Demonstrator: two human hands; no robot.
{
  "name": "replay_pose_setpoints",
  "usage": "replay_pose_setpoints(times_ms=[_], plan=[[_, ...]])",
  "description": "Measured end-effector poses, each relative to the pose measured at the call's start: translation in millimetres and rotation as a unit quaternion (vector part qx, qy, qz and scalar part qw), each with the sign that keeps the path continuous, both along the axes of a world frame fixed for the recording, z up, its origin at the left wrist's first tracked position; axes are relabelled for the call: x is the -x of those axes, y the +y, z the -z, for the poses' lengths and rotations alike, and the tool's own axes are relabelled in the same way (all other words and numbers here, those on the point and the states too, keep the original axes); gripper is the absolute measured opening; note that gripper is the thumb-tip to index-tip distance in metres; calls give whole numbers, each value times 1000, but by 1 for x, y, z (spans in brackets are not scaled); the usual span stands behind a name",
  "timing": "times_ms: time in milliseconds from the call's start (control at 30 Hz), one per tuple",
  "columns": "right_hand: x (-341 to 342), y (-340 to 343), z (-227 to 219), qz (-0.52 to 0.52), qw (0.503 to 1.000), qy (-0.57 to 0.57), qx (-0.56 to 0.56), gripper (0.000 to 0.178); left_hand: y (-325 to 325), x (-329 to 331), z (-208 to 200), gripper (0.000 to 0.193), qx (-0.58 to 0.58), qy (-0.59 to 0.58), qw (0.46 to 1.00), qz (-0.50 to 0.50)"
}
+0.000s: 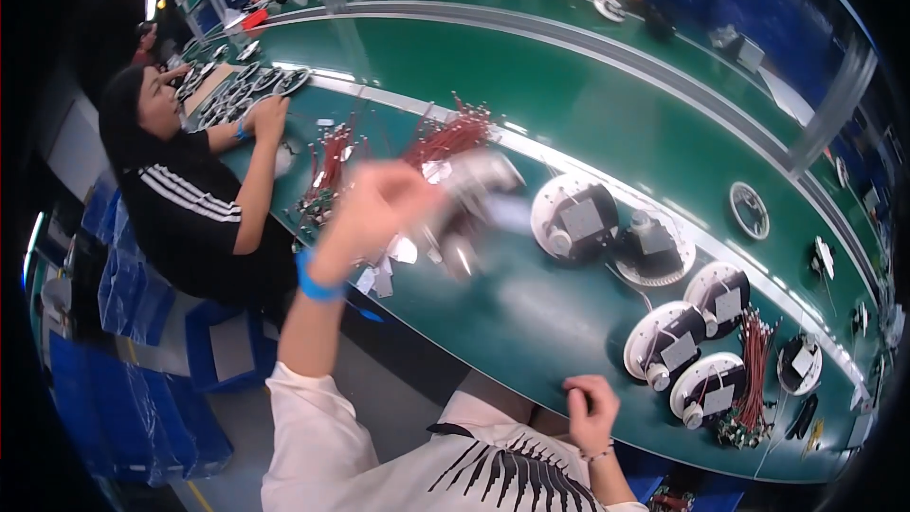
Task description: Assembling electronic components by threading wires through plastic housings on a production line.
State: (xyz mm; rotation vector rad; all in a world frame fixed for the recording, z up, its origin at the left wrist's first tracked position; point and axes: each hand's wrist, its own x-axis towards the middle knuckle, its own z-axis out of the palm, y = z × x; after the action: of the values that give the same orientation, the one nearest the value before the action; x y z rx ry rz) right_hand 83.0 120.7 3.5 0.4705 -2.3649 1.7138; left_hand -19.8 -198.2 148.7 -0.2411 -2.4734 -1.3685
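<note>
My left hand (389, 199), a blue band on its wrist, is raised over the table and smeared by motion. Right beside its fingers is a blurred grey-white thing (479, 180); I cannot tell whether the hand grips it. Behind lie bundles of red wires (455, 133) with white ends, and small white pieces (379, 277) are under the hand. At the table's near edge my right hand (592, 410) is closed with curled fingers; what is in them, if anything, is hidden. The nearest thing to its right is a round white unit (654, 346) with a black housing.
More round white units (573, 218) stand along the green table (531, 322). At the right lie a red wire bundle (754, 370) and dark pliers (803, 414). A co-worker (190, 190) in black stands at the left by white rings (242, 95). Blue bins (223, 346) are on the floor.
</note>
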Motion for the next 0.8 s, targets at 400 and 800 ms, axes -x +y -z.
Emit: replay_pose_setpoints(times_ms=[400, 800], plan=[[-7, -19, 4, 23, 972, 171, -162, 16, -146, 167, 85, 22, 485, -41, 792, -369], [-7, -20, 3, 32, 968, 166, -186, 17, -51, 133, 66, 43, 592, 64, 746, -298]])
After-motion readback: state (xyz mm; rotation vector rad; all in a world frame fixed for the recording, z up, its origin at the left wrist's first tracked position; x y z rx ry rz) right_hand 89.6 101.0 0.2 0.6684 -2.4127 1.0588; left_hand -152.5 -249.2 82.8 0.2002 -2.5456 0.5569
